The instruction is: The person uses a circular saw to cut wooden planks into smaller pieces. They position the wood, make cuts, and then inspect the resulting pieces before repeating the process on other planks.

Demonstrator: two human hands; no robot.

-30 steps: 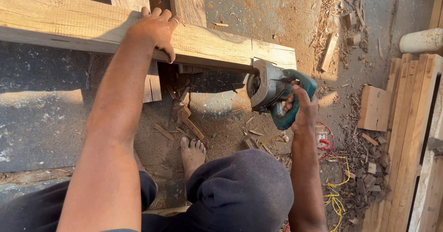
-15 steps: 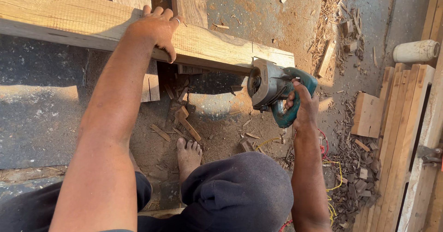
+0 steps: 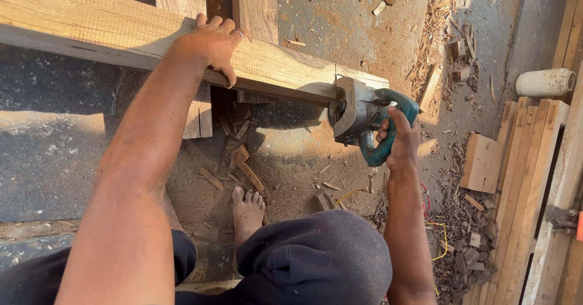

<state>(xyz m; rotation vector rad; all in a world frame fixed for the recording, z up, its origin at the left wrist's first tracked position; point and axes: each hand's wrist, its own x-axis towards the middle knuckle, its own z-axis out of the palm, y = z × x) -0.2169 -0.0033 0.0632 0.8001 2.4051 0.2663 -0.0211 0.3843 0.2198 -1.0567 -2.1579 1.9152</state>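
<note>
Bare foot (image 3: 246, 211) on the sawdust-strewn concrete floor (image 3: 61, 153), wood offcuts beside it; right hand (image 3: 399, 136) clenched round the grip of a teal-and-grey handheld power saw (image 3: 359, 115) (blade hidden), its body against the right end of the long pale timber beam (image 3: 91, 29); left hand (image 3: 209, 44) pressed flat over that beam's near edge, fingers spread.

The circular saw (image 3: 364, 120) body is hiding its blade. The wooden beam (image 3: 121, 32) is running off the left edge. The right hand (image 3: 401, 138) is covering the saw handle.
</note>
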